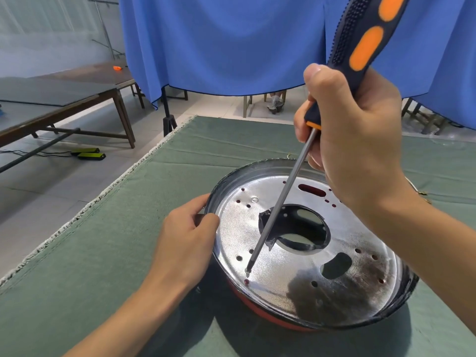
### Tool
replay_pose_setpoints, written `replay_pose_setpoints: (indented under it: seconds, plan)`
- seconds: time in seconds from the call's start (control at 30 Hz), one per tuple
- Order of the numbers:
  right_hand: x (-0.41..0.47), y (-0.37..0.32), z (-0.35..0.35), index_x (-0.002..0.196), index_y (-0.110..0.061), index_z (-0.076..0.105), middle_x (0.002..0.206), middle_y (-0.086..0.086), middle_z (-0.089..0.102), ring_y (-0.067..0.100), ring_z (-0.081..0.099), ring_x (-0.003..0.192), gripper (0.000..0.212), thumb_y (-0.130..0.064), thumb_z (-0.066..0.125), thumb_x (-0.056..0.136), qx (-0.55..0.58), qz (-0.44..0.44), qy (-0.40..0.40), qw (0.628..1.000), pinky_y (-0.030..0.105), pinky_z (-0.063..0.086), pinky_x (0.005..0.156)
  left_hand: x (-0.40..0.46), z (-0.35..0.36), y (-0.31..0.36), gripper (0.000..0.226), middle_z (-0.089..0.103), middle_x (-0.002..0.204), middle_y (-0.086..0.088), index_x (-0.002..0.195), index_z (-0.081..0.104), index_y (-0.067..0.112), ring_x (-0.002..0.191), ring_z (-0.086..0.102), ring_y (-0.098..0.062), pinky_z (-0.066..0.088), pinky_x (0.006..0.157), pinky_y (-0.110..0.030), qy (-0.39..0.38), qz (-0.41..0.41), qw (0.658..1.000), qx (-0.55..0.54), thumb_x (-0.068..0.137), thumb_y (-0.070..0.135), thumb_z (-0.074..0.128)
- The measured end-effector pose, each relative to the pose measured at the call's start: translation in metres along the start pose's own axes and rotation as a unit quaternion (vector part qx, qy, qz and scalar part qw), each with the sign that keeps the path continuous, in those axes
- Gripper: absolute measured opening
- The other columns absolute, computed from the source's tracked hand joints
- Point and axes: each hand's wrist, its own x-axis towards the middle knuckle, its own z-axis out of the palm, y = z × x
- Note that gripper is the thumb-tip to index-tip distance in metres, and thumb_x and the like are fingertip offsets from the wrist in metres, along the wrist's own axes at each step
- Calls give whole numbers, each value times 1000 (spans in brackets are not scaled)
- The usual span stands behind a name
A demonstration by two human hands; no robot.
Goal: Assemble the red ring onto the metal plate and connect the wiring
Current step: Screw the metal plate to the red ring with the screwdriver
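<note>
Red ring (260,309) lies under the metal plate (288,256) on the green cloth (103,253). Left hand (184,243) pinches the plate's rim; right hand (358,140) grips a screwdriver (278,220), tip on a screw (247,273). Blue curtain (231,42) hangs beyond.

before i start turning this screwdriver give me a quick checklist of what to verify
1. Screwdriver tip seated on the screw: ok, the tip meets it near the plate's front-left edge.
2. Right hand grip on the handle: ok, fingers wrapped round it.
3. Left hand steadying the metal plate: ok, it grips the left rim.
4. Red ring under the plate: ok, it shows below the front edge.
5. Shaft square to the screw: not ok, it leans to the upper right.
6. Screw thread caught in its hole: cannot tell.
</note>
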Motion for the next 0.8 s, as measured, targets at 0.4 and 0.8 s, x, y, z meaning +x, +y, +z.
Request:
replay_pose_setpoints:
  seconds: [0.4,0.8]
  plan:
    - [-2,3,1,62,-11,37,56,15,41,7,38,30,36,-9,50,96,4,12,-9,1000,12,30,37,1,2,-1,33,71,81,-10,92,68,29,78,63,-34,53,73,-52,12,0,1000,12,70,24,42]
    - [-5,2,2,62,-12,38,50,11,43,6,39,31,36,-10,51,96,-13,4,-11,1000,12,31,39,1,2,-2,33,71,80,-9,91,68,29,79,63,-33,52,75,-51,17,-5,1000,17,70,24,43]
